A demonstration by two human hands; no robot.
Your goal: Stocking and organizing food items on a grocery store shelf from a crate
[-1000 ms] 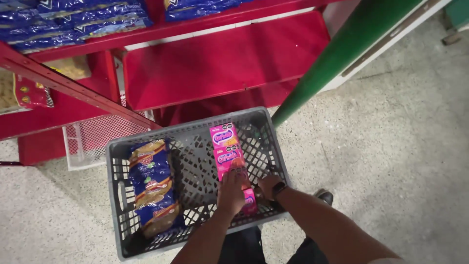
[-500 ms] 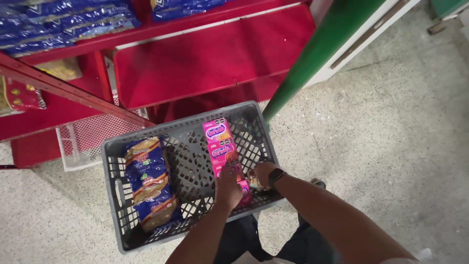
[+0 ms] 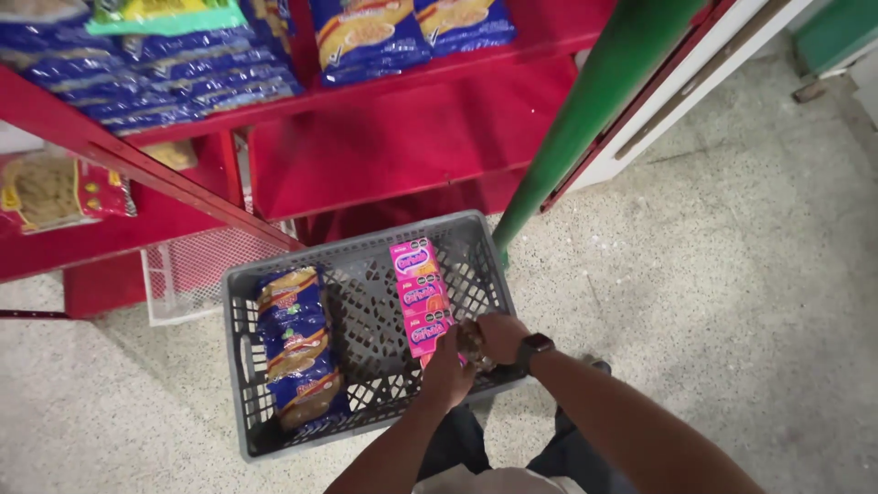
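A grey plastic crate with holes in its sides [image 3: 240, 338] sits on the speckled floor [image 3: 732, 274]. Inside it, a row of pink flat boxes [image 3: 419, 293] lies along the right side, and a row of blue and brown snack bags [image 3: 297, 343] lies along the left side.

The two hands are close together at the near right corner of the crate. The left hand [image 3: 448, 370] rests at the near end of the pink boxes and covers part of the last one. The right hand [image 3: 503, 337], with a dark watch on its wrist, is curled around a small brownish thing. It is too small to tell what that is.

Behind the crate stands a red metal shelf [image 3: 412, 137] with blue bags of pasta [image 3: 210, 64] on it. A green pole [image 3: 594, 110] leans up beside the crate.
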